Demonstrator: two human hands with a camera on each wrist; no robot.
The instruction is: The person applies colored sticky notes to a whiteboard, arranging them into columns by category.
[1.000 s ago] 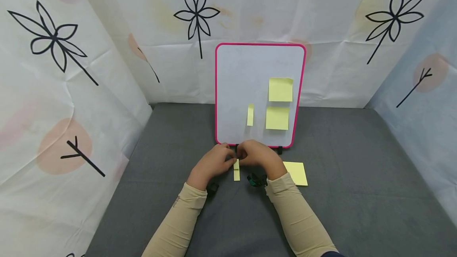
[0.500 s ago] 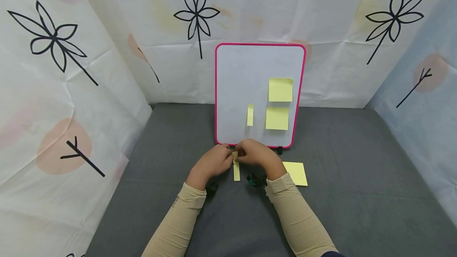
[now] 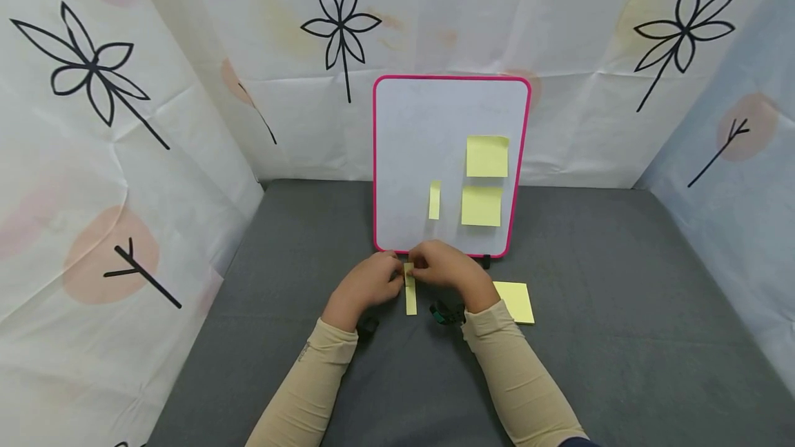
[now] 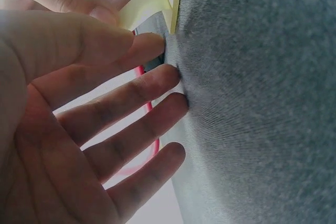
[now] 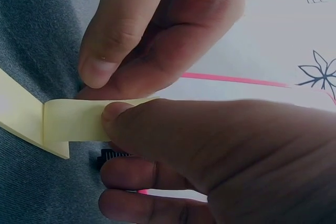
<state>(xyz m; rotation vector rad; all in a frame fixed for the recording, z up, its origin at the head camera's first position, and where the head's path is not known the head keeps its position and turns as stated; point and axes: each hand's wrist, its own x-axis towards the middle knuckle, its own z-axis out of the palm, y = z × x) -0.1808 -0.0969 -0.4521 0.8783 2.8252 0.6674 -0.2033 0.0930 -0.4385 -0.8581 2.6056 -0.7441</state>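
My right hand (image 3: 444,264) pinches the loose end of a narrow yellow sticky note (image 5: 76,121) between thumb and fingers. The note curves up from a thin pad of the same narrow notes (image 3: 411,302) lying on the table; its other end still meets the pad. My left hand (image 3: 369,281) is on the other side of the note, fingers nearly straight and spread in the left wrist view. Its thumb and index tips are close beside the note's edge; whether they touch it I cannot tell.
Behind the hands stands a pink-framed whiteboard (image 3: 410,130). On it are two square sticky notes (image 3: 487,156) and one narrow note (image 3: 434,200). A square yellow pad (image 3: 517,303) lies by my right wrist. Patterned cloth walls surround the grey table (image 3: 609,295).
The narrow note has been lifted from its pad and bent up toward the whiteboard in my right hand. My left hand has barely shifted.
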